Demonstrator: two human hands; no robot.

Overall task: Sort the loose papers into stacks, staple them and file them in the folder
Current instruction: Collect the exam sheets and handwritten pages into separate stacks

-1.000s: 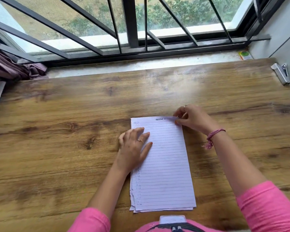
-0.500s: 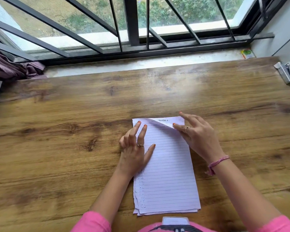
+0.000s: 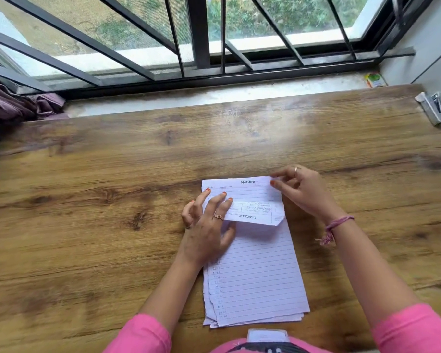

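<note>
A stack of lined white papers point(image 3: 257, 276) lies on the wooden table point(image 3: 87, 225) in front of me. The top sheet's far end is folded back toward me, showing writing on its underside point(image 3: 255, 212). The sheet beneath reads "SECTION 2" point(image 3: 247, 182). My left hand point(image 3: 206, 225) rests on the stack's left side and its spread fingers hold the folded flap down. My right hand point(image 3: 303, 189) pinches the far right corner of the uncovered sheet. No folder is in view.
A silver stapler point(image 3: 430, 108) lies at the table's far right edge near the wall. A small green and orange carton point(image 3: 374, 80) stands on the window sill. Purple cloth point(image 3: 18, 105) is bunched at the far left. A barred window spans the back.
The right hand peeled the top sheet's far end back toward me, and the left hand's fingers moved onto the flap. The right hand then went to the far right corner of the sheet beneath.
</note>
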